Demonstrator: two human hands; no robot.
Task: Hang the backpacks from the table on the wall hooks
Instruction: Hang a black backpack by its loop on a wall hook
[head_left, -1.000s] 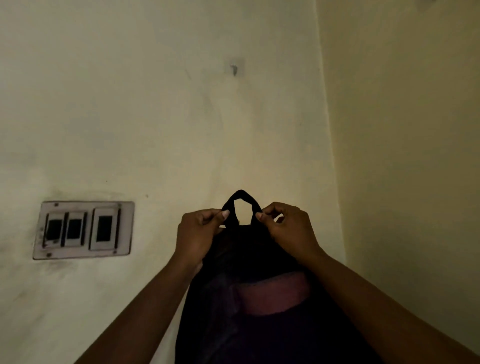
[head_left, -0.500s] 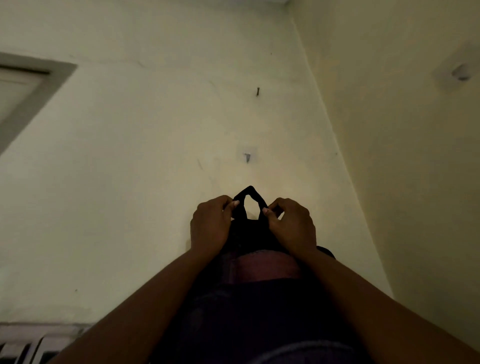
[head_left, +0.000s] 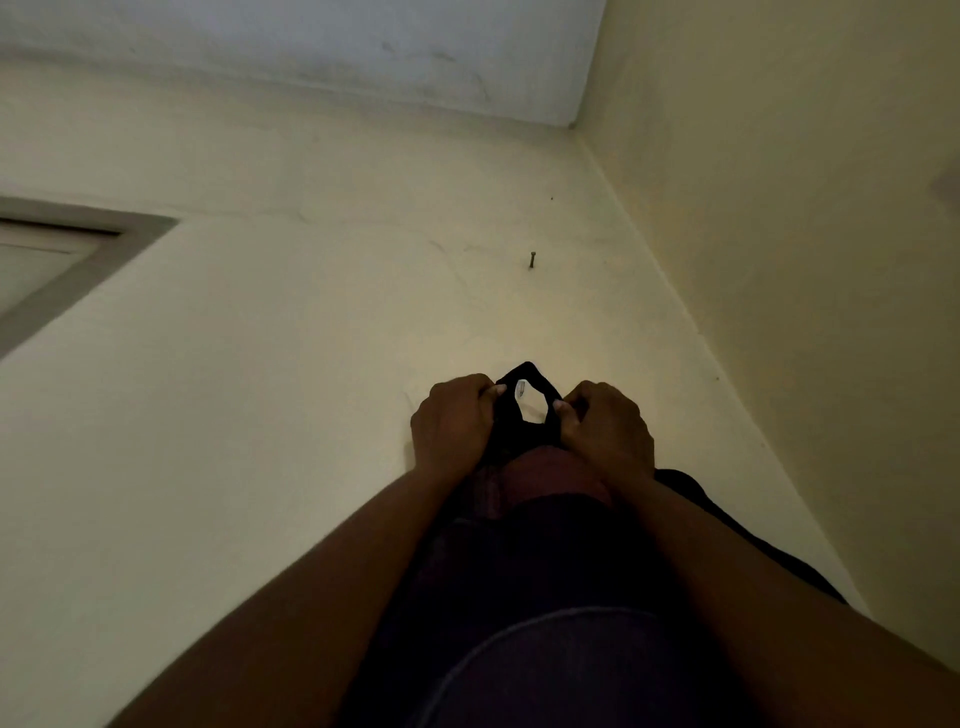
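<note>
A dark backpack (head_left: 545, 597) with a reddish panel near its top is held up against the cream wall. My left hand (head_left: 454, 423) and my right hand (head_left: 605, 426) each pinch one side of its black top loop (head_left: 527, 375), spreading it open. Inside the loop shows a small pale wall hook (head_left: 521, 389), with the loop around it. A bare nail (head_left: 532, 259) sticks out of the wall higher up, well above the loop. The backpack's lower part is cut off at the bottom of the view.
The room corner (head_left: 649, 260) runs up just right of the backpack, with the side wall close on the right. The ceiling (head_left: 311, 52) fills the top. A grey frame (head_left: 78, 260) juts in at the left.
Both hands have raised the backpack up the wall, bringing its loop up to and around the lower hook. The view has tilted upward; the switch plate has left the view and the ceiling has come in.
</note>
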